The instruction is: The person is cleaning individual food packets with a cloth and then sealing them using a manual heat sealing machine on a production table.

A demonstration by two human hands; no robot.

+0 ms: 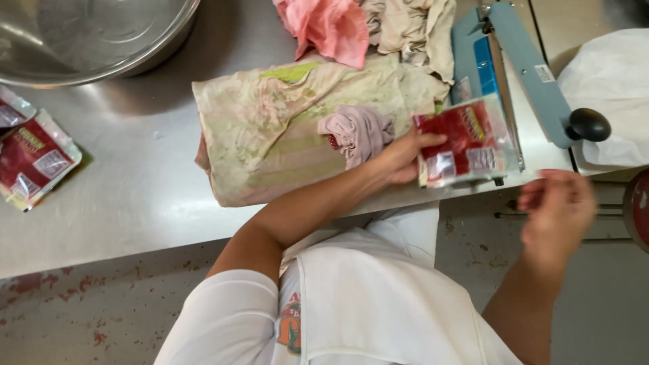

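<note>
The left hand (pixel 399 159) pinches a filled red pouch (pixel 463 142) by its near edge, thumb on top and fingers underneath, closed firmly on the plastic. The pouch lies across the bed of the blue heat sealer (pixel 503 67), whose arm is raised, its black knob (pixel 588 124) just beyond the pouch and above the right hand (pixel 558 213). That right hand hangs off the counter (pixel 135 169) edge, blurred, fingers loosely curled and about half open; it holds nothing that can be made out

Just left of the left hand sits a small bunched pinkish rag (pixel 357 132) on a stained, folded cloth (pixel 284 132). Beyond them, further from the person, lie a pink cloth (pixel 331 27) and a crumpled beige cloth (pixel 412 27). Far to the left of both hands, at the counter's end, two more red pouches (pixel 30 159) lie flat, and a large steel bowl (pixel 94 34) stands beyond those. A white bag (pixel 612 94) rests past the sealer on the right

Judging by the layout, the work looks to be mid-run: one pouch is at the sealer with the arm up, so whether its seam is closed cannot be told from here; the two pouches set aside may be finished or waiting, which the picture does not settle. How many remain is not visible
</note>
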